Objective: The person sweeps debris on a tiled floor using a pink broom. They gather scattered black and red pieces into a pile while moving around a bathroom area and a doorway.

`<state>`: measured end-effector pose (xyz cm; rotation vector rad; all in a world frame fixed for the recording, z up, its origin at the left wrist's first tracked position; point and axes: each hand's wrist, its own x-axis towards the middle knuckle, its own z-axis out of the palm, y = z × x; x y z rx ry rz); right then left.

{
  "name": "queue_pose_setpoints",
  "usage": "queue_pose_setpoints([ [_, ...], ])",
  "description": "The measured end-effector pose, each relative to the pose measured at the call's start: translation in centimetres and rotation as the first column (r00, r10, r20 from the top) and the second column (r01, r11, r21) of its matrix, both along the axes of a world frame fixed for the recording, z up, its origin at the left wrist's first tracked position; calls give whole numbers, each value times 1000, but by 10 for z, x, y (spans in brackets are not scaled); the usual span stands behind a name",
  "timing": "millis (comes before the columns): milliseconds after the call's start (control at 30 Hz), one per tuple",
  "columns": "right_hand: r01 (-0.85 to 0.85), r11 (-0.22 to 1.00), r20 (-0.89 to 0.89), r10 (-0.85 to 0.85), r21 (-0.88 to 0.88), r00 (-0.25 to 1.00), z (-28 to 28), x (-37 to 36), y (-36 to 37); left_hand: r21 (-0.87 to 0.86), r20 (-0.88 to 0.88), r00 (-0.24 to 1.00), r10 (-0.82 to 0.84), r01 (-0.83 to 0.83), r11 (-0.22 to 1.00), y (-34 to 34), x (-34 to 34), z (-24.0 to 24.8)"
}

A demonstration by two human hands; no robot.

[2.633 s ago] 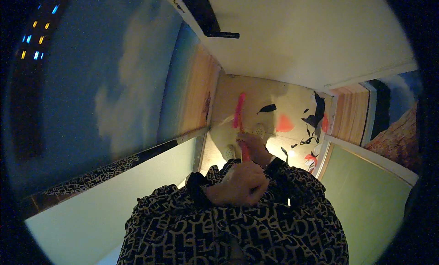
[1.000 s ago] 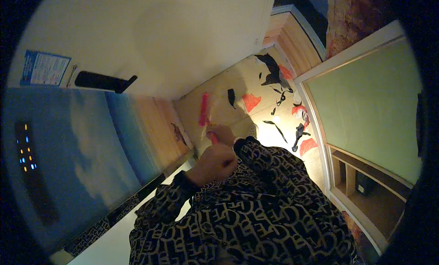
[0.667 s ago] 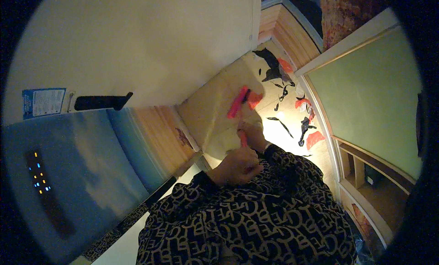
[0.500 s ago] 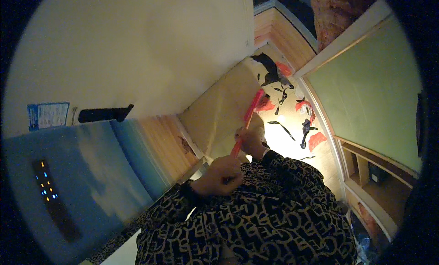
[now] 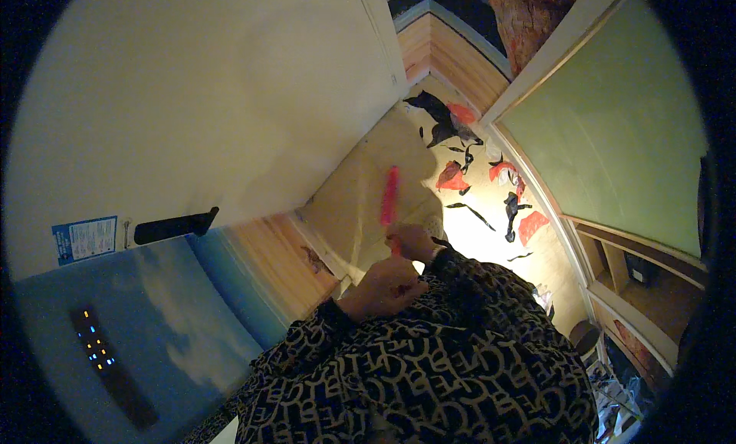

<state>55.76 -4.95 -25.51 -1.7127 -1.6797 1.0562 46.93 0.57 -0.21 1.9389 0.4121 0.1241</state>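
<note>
A bright pink broom point(image 5: 390, 196) with a reddish handle reaches out from my hands over the floor; its far end is a narrow, blurred strip. My right hand point(image 5: 415, 242) is wrapped round the handle on the side toward that strip. Closer to my body, my left hand point(image 5: 385, 290) is closed at the near end of the handle, most of which it hides. Scraps of black and red plastic lie on the floor to the right of the broom, among them a red scrap point(image 5: 451, 176), a long black strip point(image 5: 471, 216) and a large black piece point(image 5: 435, 116).
A pale door point(image 5: 230, 99) with a black handle point(image 5: 175, 226) fills the left. At lower left stands a sky-pictured panel with small lights. A green board point(image 5: 606, 130) above wooden shelves point(image 5: 652, 291) bounds the right. A bright light patch falls on the floor.
The pink strip has swung left, away from the red scraps, and points more straight ahead. Both hands have stayed on the handle. The view has shifted slightly.
</note>
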Motion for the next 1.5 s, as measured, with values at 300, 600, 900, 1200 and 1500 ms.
queue_pose_setpoints([
  [300, 214, 975, 13, -215, 56, 976, 44, 41, 6, -15, 168, 978, -125, 129, 992, 18, 17, 27],
  [600, 240, 944, -293, -170, 224, 941, -6, 30, 91, 251, -182, 974, -137, 180, 951, 59, 56, -73],
  [900, 278, 957, 3, -279, 80, 960, 90, 71, 51, 129, 87, 967, -240, 228, 965, 64, 56, -12],
  [1200, 406, 910, -381, -345, 89, 858, 85, 30, 134, 195, 103, 916, -387, 362, 911, 130, 37, 18],
  [1500, 558, 792, -286, -490, 250, 824, 64, 33, 141, 75, 186, 861, -474, 469, 880, 174, 42, -34],
])
